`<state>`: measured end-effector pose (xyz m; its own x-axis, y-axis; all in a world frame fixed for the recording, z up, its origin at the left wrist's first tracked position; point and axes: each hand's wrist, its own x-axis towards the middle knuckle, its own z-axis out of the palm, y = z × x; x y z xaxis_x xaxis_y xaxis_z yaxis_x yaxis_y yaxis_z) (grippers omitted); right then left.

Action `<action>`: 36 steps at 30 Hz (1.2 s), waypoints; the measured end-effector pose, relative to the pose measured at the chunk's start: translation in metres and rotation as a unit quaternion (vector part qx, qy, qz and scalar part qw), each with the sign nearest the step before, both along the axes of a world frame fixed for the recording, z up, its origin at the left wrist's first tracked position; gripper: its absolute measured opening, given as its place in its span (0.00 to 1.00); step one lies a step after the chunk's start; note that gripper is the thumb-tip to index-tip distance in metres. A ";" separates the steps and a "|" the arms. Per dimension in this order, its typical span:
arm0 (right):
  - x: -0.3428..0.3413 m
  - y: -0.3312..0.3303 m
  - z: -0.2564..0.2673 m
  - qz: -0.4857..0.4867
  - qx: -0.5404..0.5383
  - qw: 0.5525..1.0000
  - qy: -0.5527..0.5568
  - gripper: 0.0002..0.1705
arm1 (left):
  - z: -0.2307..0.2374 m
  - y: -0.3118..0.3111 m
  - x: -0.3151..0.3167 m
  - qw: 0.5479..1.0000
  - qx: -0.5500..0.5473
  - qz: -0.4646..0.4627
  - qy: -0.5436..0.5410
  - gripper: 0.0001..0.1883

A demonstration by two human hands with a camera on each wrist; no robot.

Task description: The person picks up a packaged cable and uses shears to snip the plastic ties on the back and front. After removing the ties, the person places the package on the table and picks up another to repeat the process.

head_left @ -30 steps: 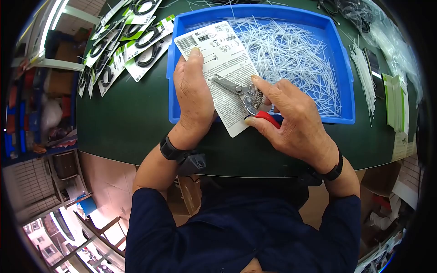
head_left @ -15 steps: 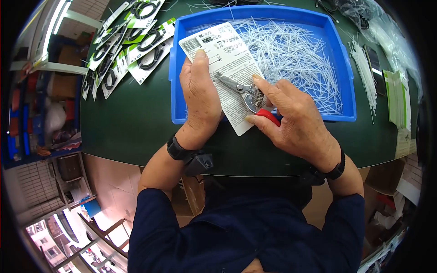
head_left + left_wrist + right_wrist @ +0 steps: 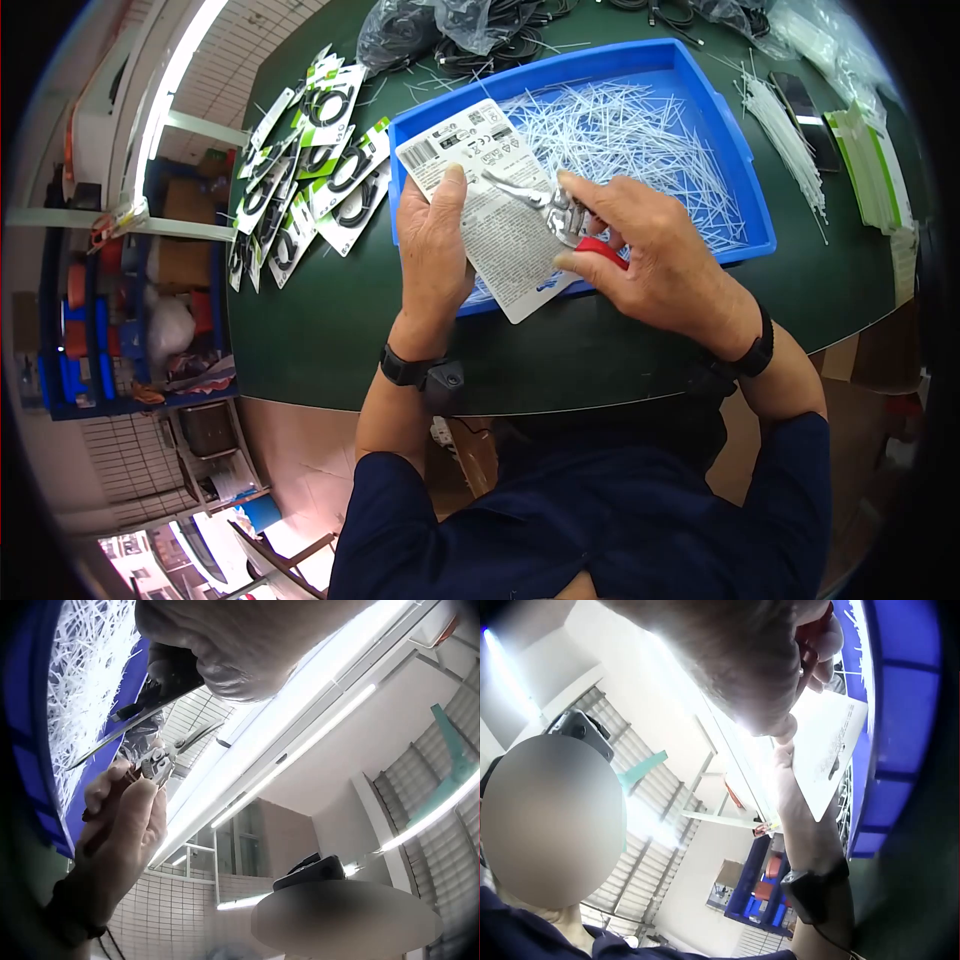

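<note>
My left hand (image 3: pixel 432 255) grips this card (image 3: pixel 508 270), my right hand (image 3: pixel 665 250) grips the snips (image 3: pixel 549 206); this one looks unfinished. Piled cards (image 3: pixel 320 160): done or waiting, I can't tell.

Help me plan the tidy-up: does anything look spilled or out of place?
A few white strips lie scattered on the table, beyond the tray at its left; they look spilled, since similar ones are heaped inside.

Glowing tube light (image 3: pixel 183 80), pinkish floor (image 3: pixel 300 440)
</note>
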<state>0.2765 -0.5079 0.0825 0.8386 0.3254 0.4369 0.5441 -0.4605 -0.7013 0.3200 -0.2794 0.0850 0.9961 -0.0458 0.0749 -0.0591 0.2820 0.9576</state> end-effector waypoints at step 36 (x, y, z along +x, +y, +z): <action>-0.009 0.011 0.019 0.028 0.052 0.998 -0.033 0.42 | -0.004 0.005 0.018 0.896 -0.285 -0.338 0.046 0.24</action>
